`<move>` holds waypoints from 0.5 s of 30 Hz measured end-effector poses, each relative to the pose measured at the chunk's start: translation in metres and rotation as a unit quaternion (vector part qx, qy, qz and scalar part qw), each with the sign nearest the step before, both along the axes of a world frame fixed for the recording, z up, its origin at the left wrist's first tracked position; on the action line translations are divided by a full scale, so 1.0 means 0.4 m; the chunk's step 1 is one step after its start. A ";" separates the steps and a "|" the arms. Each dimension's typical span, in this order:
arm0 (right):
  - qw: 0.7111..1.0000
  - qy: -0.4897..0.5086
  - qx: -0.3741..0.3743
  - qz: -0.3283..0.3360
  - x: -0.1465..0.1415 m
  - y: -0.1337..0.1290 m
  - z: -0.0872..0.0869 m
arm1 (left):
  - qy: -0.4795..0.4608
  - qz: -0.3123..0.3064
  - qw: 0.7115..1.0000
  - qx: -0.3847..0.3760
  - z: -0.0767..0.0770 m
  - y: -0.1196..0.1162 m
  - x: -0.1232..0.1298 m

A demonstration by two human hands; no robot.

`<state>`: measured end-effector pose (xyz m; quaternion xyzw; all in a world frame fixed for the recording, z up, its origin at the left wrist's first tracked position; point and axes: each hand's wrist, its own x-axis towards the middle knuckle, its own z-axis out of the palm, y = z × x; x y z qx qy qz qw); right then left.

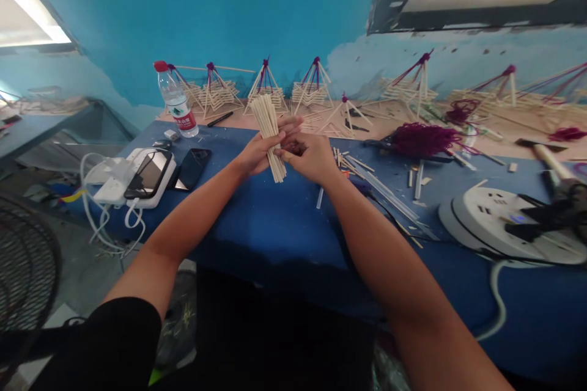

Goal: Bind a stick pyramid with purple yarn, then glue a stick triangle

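Observation:
A bundle of thin pale wooden sticks (265, 117) stands slightly tilted above the blue table, in front of me. My left hand (257, 153) is wrapped round it, thumb across the front and fingers behind. From the right, my right hand (312, 156) meets the lower part of the bundle, its thumb and bent fingers pinched at the sticks' edge. Part of the right fingertips is hidden, so I cannot see whether a single stick is between them. Short cut sticks (355, 162) lie just beyond my right wrist.
Stick pyramids with purple tops (266, 82) line the wall. Right are purple yarn (419, 139), clear rods (389, 192), a hammer (548, 159) and a round power strip (481, 214). Left stand a water bottle (177, 104), phones (193, 168) and cables; a fan (27, 263) is beside the table.

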<state>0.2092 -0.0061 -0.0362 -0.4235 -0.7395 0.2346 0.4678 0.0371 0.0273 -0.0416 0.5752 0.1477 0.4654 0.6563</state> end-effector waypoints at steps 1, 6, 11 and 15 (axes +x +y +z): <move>1.000 -0.007 -0.011 0.000 -0.002 0.004 -0.005 | 0.006 -0.007 1.000 -0.005 -0.004 0.002 0.000; 0.997 0.025 -0.074 0.027 0.000 0.022 -0.017 | 0.029 -0.035 0.999 -0.005 -0.020 0.008 0.001; 0.992 0.048 -0.100 0.053 0.000 0.026 -0.016 | 0.048 -0.037 0.998 -0.011 -0.015 0.000 0.004; 0.989 0.058 -0.123 0.061 -0.001 0.030 -0.013 | 0.054 -0.040 0.997 -0.025 -0.014 -0.001 0.004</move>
